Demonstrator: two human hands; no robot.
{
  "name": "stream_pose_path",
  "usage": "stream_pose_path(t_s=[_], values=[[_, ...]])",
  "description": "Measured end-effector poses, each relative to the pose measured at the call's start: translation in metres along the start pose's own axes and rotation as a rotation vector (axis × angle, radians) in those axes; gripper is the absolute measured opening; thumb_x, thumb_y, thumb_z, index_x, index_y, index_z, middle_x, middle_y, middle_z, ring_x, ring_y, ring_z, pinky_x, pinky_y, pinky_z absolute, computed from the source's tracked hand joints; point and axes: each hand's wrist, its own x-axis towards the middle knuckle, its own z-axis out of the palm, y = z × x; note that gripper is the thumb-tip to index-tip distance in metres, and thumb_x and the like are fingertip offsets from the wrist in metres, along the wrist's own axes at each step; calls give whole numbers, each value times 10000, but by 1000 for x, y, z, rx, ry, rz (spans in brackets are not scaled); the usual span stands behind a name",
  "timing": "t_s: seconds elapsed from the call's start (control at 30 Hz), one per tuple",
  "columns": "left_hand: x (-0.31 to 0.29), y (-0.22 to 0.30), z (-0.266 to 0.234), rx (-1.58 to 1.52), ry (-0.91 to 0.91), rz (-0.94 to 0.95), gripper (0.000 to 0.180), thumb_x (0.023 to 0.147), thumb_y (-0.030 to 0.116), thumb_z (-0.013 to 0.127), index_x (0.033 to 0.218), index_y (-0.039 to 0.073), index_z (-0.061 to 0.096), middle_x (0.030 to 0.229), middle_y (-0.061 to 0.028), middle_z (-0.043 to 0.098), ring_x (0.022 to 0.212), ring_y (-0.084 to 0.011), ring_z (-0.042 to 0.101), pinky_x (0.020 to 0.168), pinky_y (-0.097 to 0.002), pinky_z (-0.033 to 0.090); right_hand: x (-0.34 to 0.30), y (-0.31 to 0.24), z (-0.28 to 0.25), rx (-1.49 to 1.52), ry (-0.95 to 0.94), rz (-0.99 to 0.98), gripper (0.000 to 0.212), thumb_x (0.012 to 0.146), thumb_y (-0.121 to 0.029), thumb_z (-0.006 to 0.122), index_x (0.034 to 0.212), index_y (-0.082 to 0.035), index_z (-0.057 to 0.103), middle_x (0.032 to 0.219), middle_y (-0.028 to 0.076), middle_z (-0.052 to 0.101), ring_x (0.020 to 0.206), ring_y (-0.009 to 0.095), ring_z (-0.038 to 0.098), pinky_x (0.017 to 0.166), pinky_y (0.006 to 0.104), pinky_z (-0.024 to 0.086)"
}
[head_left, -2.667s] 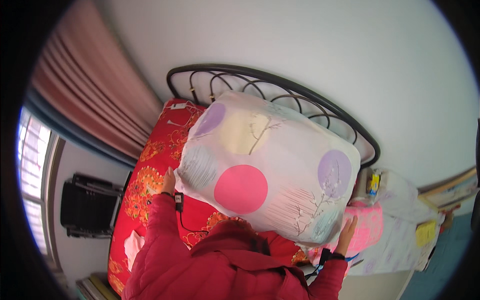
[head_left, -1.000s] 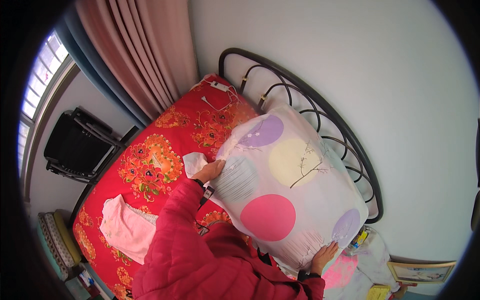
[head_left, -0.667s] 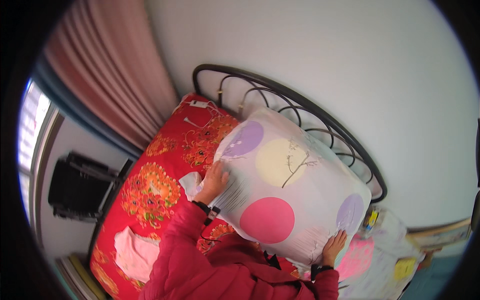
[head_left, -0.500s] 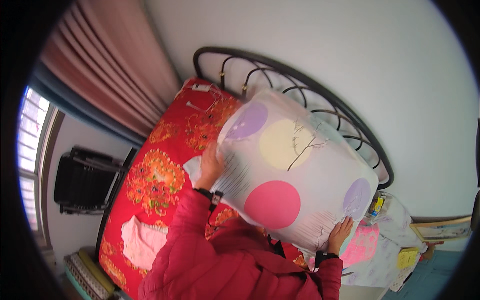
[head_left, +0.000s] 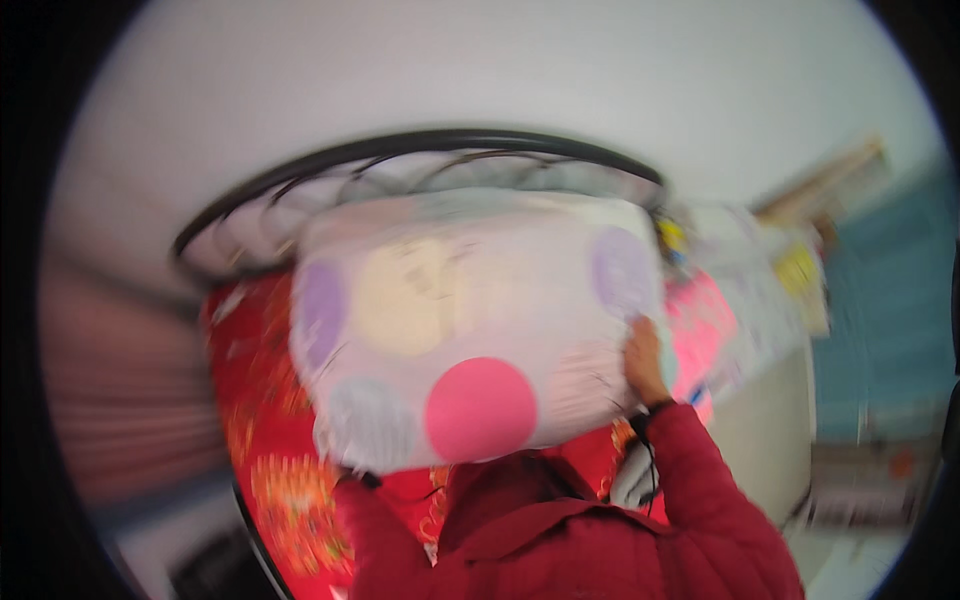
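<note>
And here's the big white pillow (head_left: pixel 545 310), plump and printed with pink, purple and cream discs, right between the two hands, its long side facing the black metal headboard (head_left: pixel 430 145). The right hand (head_left: pixel 645 360) is up against the pillow's right edge, fingers pointing toward the headboard; clamped or merely pressed, I can't tell through the blur. Over at the near left corner, the left hand (head_left: pixel 337 468) is mostly hidden by the pillow, so no call on its grip. Below, the red floral bedcover (head_left: pixel 295 495) shows along the left and near sides. Look right: a bright pink cloth (head_left: pixel 700 325) sits just beyond the right hand, and past it a pale-covered desk (head_left: pixel 745 345) carries a yellow item (head_left: pixel 797 268), any lettering on it too smeared to read.
</note>
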Motion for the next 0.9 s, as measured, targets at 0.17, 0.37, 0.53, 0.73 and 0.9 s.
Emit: stream_pose_path(t_s=[0.17, 0.37, 0.53, 0.73, 0.9], values=[[-5, 50, 21, 41, -83, 136, 315, 805, 250, 314, 909, -36, 397, 838, -144, 470, 805, -221, 445, 682, -289, 345, -1, -15, -8, -29, 94, 130, 385, 719, -187, 417, 1074, -42, 386, 1107, 174, 359, 1033, 315, 322, 829, 415, 266], [-50, 78, 41, 168, -288, 249, 275, 801, 224, 330, 843, -31, 423, 767, -129, 476, 740, -200, 457, 635, -281, 354, -27, -30, -19, 124, 110, 259, 402, 711, -209, 455, 1068, -40, 382, 1114, 154, 354, 1051, 309, 304, 848, 399, 257], [-108, 86, 47, 341, -552, 290, 252, 797, 203, 343, 787, -27, 444, 708, -117, 482, 686, -182, 467, 595, -274, 360, -98, -26, -34, 355, 235, 382, 398, 711, -154, 463, 1055, 13, 351, 1059, 186, 377, 990, 335, 349, 840, 358, 292], [-174, 121, 70, 550, -818, 446, 240, 793, 178, 359, 721, -22, 469, 638, -102, 488, 621, -161, 478, 548, -265, 369, -251, 7, -33, 553, -49, 972, 434, 723, -217, 483, 1051, 35, 350, 986, 217, 428, 932, 323, 417, 791, 319, 340], [-241, 194, 156, 670, -937, 824, 208, 783, 141, 385, 701, -20, 489, 595, -87, 487, 588, -142, 485, 522, -253, 376, -358, 65, 3, 434, -97, 1262, 432, 681, -235, 520, 994, 35, 393, 937, 211, 466, 891, 330, 442, 760, 339, 359]])
